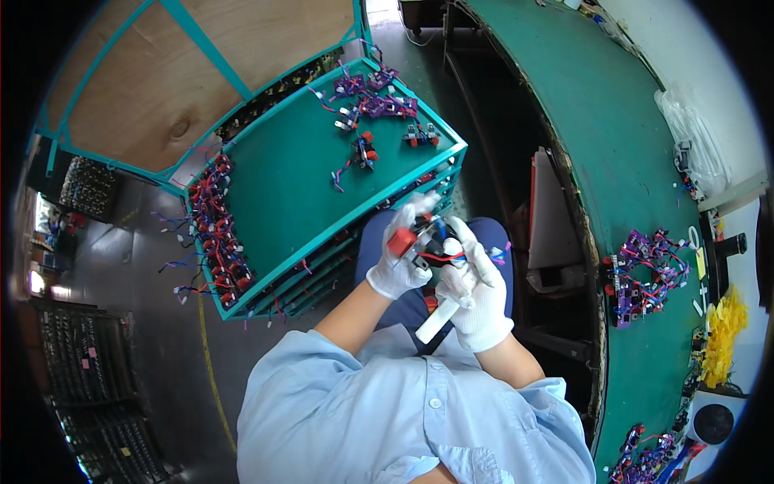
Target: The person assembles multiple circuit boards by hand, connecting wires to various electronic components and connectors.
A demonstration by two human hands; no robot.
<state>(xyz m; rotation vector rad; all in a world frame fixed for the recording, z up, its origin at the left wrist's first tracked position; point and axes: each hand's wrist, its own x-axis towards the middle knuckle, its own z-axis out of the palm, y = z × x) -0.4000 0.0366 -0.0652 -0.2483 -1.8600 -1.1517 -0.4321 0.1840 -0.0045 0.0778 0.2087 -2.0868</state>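
Above my lap, my gloved left hand is closed round a small wired circuit-board assembly with a red block on it and dark parts behind. Red and blue wires run from it toward my gloved right hand, whose fingers are bent close against the assembly's right side. A flat white stick juts from under my right palm, held in that hand. The fingertips of both hands are partly blurred, so their exact contact with the wires cannot be made out.
Ahead-left stands a teal-framed tiered rack; its green top tray bears a row of red-and-purple wired assemblies and several loose boards. Along the right runs a green workbench with a heap of wired boards. Dark racks stand at far left.
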